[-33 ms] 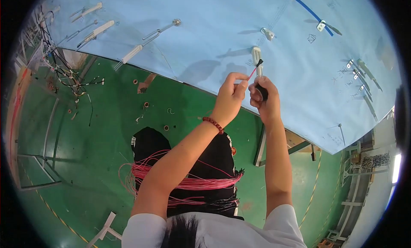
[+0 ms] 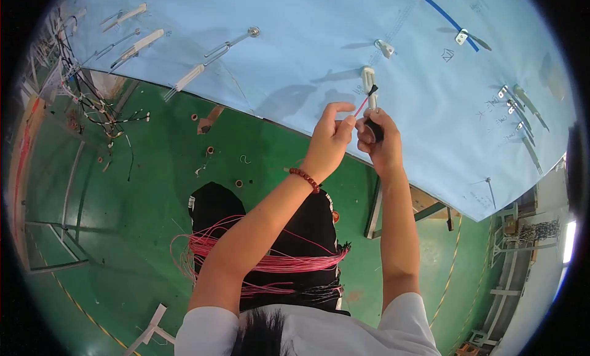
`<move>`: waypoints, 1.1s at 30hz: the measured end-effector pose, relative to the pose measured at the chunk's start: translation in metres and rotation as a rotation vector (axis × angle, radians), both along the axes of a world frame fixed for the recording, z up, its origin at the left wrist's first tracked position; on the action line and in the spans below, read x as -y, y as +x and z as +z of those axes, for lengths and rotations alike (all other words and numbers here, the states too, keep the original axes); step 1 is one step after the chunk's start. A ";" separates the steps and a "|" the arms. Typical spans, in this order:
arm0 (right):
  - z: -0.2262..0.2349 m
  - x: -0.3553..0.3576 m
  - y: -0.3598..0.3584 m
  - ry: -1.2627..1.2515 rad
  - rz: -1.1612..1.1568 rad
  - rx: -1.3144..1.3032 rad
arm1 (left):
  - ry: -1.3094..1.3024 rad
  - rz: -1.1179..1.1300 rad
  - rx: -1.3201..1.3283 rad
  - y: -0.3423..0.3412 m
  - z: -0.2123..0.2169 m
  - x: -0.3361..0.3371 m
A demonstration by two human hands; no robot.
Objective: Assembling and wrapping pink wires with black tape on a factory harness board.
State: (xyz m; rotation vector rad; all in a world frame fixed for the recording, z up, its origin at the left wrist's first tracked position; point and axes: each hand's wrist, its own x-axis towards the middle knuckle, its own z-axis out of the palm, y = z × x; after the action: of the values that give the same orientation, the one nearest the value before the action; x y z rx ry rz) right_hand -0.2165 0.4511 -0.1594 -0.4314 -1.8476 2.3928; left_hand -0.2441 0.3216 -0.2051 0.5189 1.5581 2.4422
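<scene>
My left hand, with a beaded bracelet at its wrist, pinches a short stretch of pink wire near the thumb tip. A small black end piece tops that wire, beside a pale upright holder on the blue board. Close on the right, my right hand is closed around a roll of black tape. Its fingertips are partly hidden behind the roll. Across my lap lies a bundle of pink wires with dark ends at the right.
The blue board carries several pale holders and metal pegs, with a blue strip at the upper right. Dark cables hang at the left. Tape rolls and scraps lie on the green floor. A metal frame stands at left.
My left index finger has shifted very slightly up, and the tape roll in my right hand has turned or moved a little. Everything else looks the same.
</scene>
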 end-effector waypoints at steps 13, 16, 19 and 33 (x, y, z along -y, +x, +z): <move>0.002 -0.004 -0.007 0.250 0.334 -0.062 | -0.017 -0.151 0.014 -0.002 -0.021 0.025; 0.005 -0.004 -0.006 0.308 0.338 -0.126 | -0.043 -0.201 -0.026 -0.003 -0.022 0.027; 0.006 -0.006 -0.005 0.300 0.303 -0.095 | -0.085 -0.163 -0.035 -0.001 -0.018 0.028; -0.003 0.039 0.039 0.654 0.030 -0.386 | -0.050 0.215 -0.339 0.007 -0.029 0.004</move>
State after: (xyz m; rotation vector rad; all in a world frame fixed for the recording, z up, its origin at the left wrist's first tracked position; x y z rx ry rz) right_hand -0.1779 0.4122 -0.1626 0.1099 -2.2644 1.5794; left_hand -0.2372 0.3177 -0.2346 0.8319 1.8886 2.5658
